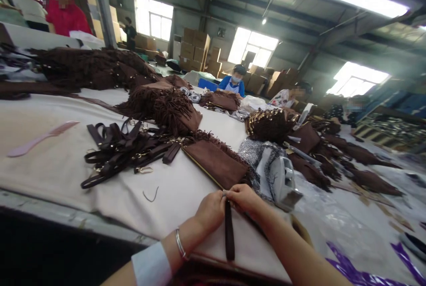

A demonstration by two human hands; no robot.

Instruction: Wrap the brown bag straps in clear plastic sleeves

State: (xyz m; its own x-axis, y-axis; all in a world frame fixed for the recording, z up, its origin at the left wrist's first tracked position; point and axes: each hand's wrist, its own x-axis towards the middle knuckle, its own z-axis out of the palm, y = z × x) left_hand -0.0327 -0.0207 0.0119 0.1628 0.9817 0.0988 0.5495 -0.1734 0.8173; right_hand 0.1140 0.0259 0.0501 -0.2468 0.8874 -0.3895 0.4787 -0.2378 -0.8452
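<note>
A flat brown fringed pouch [218, 159] with a gold zipper along its near edge lies on the cloth-covered table in front of me. At its near corner, my left hand [210, 208] and my right hand [244, 198] meet with fingertips pinched together. From between them a dark brown wrist strap [229, 232] hangs down toward the table edge; its small metal end is mostly hidden by my fingers. Left of the pouch lies a heap of dark straps [123, 150] with gold clasps.
Fringed brown pouches [163, 106] are piled beyond the straps, with more [309, 139] at right. A pink comb [43, 138] lies far left. Beside my right hand stand a tape dispenser [282, 184] and clear plastic [336, 219]. A person in blue [233, 84] sits across the table.
</note>
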